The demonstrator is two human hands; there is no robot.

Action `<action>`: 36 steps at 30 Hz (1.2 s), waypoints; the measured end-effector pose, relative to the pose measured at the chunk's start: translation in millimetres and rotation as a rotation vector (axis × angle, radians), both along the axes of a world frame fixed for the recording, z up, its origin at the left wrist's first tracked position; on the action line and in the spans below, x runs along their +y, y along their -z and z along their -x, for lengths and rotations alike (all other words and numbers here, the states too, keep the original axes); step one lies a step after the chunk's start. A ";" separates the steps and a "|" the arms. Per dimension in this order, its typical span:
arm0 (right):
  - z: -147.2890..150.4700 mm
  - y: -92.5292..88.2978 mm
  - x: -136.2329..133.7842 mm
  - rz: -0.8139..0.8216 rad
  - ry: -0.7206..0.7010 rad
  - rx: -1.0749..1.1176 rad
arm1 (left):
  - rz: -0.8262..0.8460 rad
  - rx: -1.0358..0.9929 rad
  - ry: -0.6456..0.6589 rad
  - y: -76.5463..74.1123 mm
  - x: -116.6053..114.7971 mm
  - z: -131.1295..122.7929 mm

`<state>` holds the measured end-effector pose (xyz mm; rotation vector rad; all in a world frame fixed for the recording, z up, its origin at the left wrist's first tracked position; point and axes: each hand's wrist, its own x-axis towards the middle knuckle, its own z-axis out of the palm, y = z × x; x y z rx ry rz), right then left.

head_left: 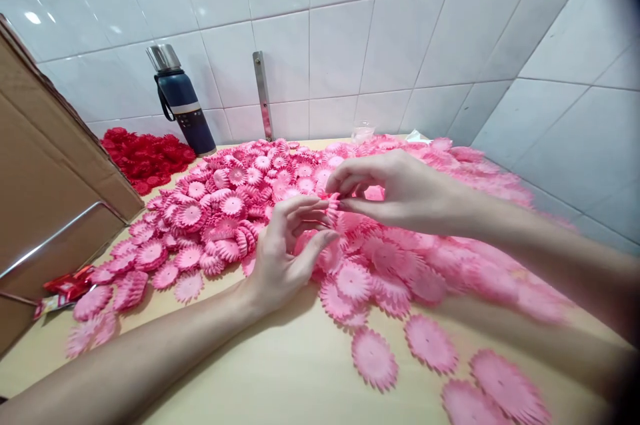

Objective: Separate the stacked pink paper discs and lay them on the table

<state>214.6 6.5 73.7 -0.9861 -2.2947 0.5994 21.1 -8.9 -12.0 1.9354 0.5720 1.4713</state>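
Note:
My left hand (293, 248) and my right hand (395, 188) meet over a large heap of pink flower-shaped petal discs (233, 205) with fringed edges. Between their fingertips is a small pink petal piece (333, 209), seen edge-on. The right thumb and forefinger pinch it from the right, while the left fingers hold it from the left. How many layers it has I cannot tell. Larger flat petal discs (375, 358) lie loose on the table in front of my hands.
A pile of red petals (145, 155) lies at the back left beside a dark blue flask (185, 105). A cardboard box (50, 191) stands at the left, near a red packet (70, 285). Behind, a metal bracket (263, 95) leans against the tiled wall (340, 45). A clear cup (363, 131) is behind the heap.

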 end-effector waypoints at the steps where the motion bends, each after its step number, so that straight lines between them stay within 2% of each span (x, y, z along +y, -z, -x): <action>1: -0.6 0.3 0.7 0.011 0.010 0.000 | 0.019 -0.027 0.033 0.4 -0.1 0.0; 3: -2.7 0.6 2.2 0.044 0.029 0.003 | 0.015 -0.010 0.042 -0.9 0.0 0.8; 8: -4.3 2.1 2.6 0.062 0.011 -0.016 | -0.116 0.094 -0.088 -7.7 -0.1 3.2; 11: -2.9 1.5 0.8 0.043 0.024 -0.023 | -0.106 0.074 -0.077 -8.0 -0.7 2.6; 13: -3.1 0.0 0.1 0.122 0.033 0.009 | -0.086 0.068 -0.072 -7.0 -1.2 2.1; 17: -6.4 -4.1 1.5 0.392 0.008 0.087 | -0.075 0.058 -0.051 -5.2 -1.5 1.8; 20: -8.6 -6.6 2.8 0.488 -0.037 0.146 | -0.060 0.034 -0.027 -4.3 -1.1 2.0; 31: -11.4 -5.5 5.2 0.533 -0.090 0.228 | -0.059 0.021 -0.029 -1.9 1.8 2.6; 36: -9.2 -5.0 4.1 0.545 -0.068 0.262 | -0.068 0.040 -0.033 -1.8 1.0 2.4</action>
